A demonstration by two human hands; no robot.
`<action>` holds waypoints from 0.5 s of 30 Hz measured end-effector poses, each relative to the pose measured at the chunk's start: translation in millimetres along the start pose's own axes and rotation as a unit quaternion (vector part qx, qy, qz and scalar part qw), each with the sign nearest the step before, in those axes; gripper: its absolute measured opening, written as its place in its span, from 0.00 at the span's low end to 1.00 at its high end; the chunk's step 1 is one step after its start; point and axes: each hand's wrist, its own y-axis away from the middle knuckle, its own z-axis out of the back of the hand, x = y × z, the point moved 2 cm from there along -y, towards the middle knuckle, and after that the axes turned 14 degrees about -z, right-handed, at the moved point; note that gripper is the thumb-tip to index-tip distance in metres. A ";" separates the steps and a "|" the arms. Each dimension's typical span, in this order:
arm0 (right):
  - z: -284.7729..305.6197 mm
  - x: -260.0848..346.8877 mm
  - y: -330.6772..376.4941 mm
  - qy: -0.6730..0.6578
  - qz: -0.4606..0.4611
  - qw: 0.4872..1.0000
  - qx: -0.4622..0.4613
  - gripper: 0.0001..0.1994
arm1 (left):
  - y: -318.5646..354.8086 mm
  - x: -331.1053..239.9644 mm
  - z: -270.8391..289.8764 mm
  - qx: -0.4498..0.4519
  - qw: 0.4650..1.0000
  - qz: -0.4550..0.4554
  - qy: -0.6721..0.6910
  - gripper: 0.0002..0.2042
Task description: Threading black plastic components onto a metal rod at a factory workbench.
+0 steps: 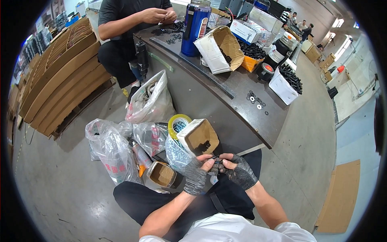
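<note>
Over my lap, my left hand and my right hand, both in grey fingerless gloves, meet at the fingertips. Between them they pinch a small black bolt-like piece; the fingers partly cover it, so its exact shape is hard to make out. Just beyond my left hand stands an open carton with a few small black parts at its bottom. Washers, some black and some pale, lie scattered on the dark tabletop ahead to the right.
Black bolts fill a white box and an orange-edged box beside a tipped carton and a blue flask. Plastic bags, yellow tape and a small carton sit left. A co-worker's hands work across the table.
</note>
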 end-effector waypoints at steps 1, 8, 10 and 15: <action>0.3 -2.8 0.2 -0.001 0.005 1.000 0.001 0.13 | 2.1 7.1 2.8 -0.011 1.000 0.009 0.011 0.12; -23.2 4.4 2.9 0.482 0.423 0.743 -0.191 0.06 | 3.4 16.6 -1.8 -0.077 0.975 0.098 0.183 0.13; -28.4 4.0 5.2 0.512 0.423 0.719 -0.204 0.07 | 1.1 17.1 -2.0 -0.085 0.967 0.107 0.216 0.12; -32.0 4.1 9.9 0.530 0.395 0.723 -0.201 0.08 | 4.1 27.0 -0.4 -0.046 0.968 0.099 0.224 0.10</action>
